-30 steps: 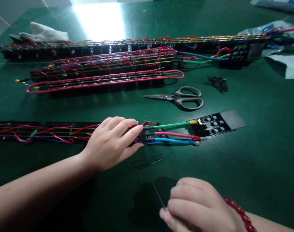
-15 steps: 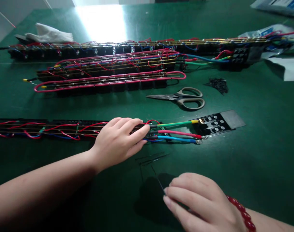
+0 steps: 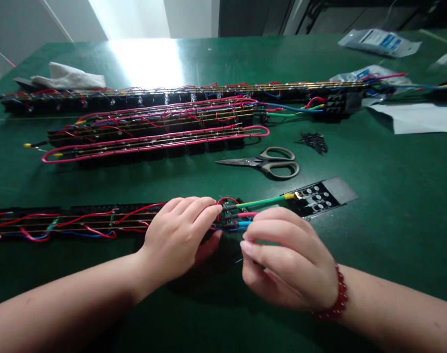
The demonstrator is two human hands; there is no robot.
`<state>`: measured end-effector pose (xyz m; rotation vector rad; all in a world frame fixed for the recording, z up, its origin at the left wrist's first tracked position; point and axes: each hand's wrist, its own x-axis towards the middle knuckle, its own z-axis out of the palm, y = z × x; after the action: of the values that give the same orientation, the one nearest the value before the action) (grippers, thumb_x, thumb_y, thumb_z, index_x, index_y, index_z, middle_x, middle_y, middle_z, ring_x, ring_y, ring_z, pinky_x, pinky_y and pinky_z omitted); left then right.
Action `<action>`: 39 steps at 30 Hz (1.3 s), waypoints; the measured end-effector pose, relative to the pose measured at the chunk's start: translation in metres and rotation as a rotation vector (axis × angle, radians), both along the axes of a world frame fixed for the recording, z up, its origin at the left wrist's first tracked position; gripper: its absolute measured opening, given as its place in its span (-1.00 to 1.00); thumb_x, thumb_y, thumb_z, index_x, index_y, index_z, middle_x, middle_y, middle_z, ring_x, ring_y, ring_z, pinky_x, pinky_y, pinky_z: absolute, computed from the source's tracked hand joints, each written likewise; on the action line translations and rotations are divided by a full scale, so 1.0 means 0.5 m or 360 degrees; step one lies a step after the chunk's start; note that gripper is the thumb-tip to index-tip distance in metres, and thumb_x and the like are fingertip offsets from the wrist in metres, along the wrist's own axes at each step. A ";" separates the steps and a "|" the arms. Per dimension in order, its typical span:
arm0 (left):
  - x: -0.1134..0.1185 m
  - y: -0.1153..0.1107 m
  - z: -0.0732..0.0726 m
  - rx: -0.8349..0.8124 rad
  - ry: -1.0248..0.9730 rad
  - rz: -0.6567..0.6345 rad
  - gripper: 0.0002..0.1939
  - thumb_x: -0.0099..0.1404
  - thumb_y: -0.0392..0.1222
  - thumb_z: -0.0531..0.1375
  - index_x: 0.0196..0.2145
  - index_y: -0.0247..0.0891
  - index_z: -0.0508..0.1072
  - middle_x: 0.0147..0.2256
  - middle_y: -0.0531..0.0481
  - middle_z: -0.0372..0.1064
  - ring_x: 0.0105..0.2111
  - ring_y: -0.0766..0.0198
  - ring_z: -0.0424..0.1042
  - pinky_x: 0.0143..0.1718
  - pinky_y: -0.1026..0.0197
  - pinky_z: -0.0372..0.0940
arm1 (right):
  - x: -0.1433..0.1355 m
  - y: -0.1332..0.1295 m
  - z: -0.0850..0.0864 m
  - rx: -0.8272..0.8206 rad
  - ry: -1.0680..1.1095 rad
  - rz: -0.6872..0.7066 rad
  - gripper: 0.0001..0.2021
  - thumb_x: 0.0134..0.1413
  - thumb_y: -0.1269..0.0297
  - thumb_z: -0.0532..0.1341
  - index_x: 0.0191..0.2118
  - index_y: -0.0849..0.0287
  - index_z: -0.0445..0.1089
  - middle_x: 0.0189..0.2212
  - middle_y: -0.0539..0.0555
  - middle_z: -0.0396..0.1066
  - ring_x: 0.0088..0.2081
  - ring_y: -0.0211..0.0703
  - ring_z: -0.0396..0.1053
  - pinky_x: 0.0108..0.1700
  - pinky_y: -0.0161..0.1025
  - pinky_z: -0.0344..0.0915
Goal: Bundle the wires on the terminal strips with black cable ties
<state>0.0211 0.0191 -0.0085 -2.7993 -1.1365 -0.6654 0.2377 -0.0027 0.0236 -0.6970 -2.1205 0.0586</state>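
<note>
My left hand [image 3: 186, 230] is wrapped over the right end of a long black wired strip [image 3: 79, 220] with brass rails and red and blue wires. Out of that end run a green cable [image 3: 260, 201] with a yellow sleeve, a red cable and a blue cable [image 3: 241, 224]. My right hand [image 3: 285, 260], with a red bead bracelet, is pinched closed just below these cables. The thin black cable tie it held earlier is mostly hidden by the fingers now. Beyond the cables lies a black plate [image 3: 315, 198] with round holes.
Scissors [image 3: 278, 164] lie behind the strip, near a pile of short black pieces [image 3: 314, 142]. Further back are a folded wired strip [image 3: 153, 142] with red cable loops and another long strip [image 3: 208, 93]. A cloth [image 3: 68, 77], white paper [image 3: 425, 117] and plastic bags [image 3: 380, 43] lie around them.
My right hand has moved up and left with the cable tie, from the front of the table to the cables. My left hand stays on the strip. The view has tilted up a little.
</note>
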 end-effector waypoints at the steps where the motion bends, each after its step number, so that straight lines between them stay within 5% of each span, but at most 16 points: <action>1: 0.000 0.000 0.000 -0.0011 -0.0014 0.0001 -0.71 0.40 -0.13 0.15 0.02 -0.27 0.41 0.00 -0.10 0.52 -0.09 0.12 0.51 -0.10 0.06 0.35 | -0.005 0.011 -0.008 0.0038 0.0031 0.0009 -0.92 0.07 0.47 0.25 -0.31 0.16 0.37 -0.39 0.04 0.54 -0.35 -0.23 0.46 -0.27 -0.23 0.53; 6: -0.002 0.004 0.000 -0.0028 -0.0041 -0.0003 -0.68 0.40 -0.12 0.17 0.05 -0.27 0.41 0.01 -0.07 0.52 -0.06 0.13 0.50 -0.06 0.07 0.33 | 0.002 0.029 -0.038 0.0049 -0.0042 0.0104 -0.87 0.02 0.55 0.23 -0.37 0.17 0.37 -0.42 0.05 0.56 -0.35 -0.20 0.49 -0.29 -0.23 0.51; 12: -0.005 0.005 0.003 -0.0039 -0.0008 -0.0012 -0.70 0.41 -0.13 0.15 0.05 -0.25 0.43 0.03 -0.07 0.52 -0.06 0.13 0.50 -0.04 0.07 0.31 | 0.021 0.020 -0.032 -0.0153 -0.0087 0.0193 -0.87 0.07 0.56 0.24 -0.31 0.18 0.40 -0.39 0.06 0.58 -0.33 -0.22 0.51 -0.26 -0.24 0.53; 39: -0.006 0.001 0.004 -0.0125 -0.0059 0.0076 -0.76 0.39 -0.10 0.17 -0.07 -0.28 0.41 -0.07 -0.07 0.51 -0.09 0.13 0.47 -0.03 0.11 0.28 | 0.021 0.031 -0.056 -0.0307 -0.0229 0.0061 -0.94 0.19 0.44 0.25 -0.23 0.20 0.48 -0.16 0.06 0.63 -0.19 -0.14 0.46 -0.15 -0.13 0.38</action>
<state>0.0180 0.0194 -0.0064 -2.8253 -1.2590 -0.6862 0.2483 0.0126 -0.0044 -0.7938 -2.2867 0.2430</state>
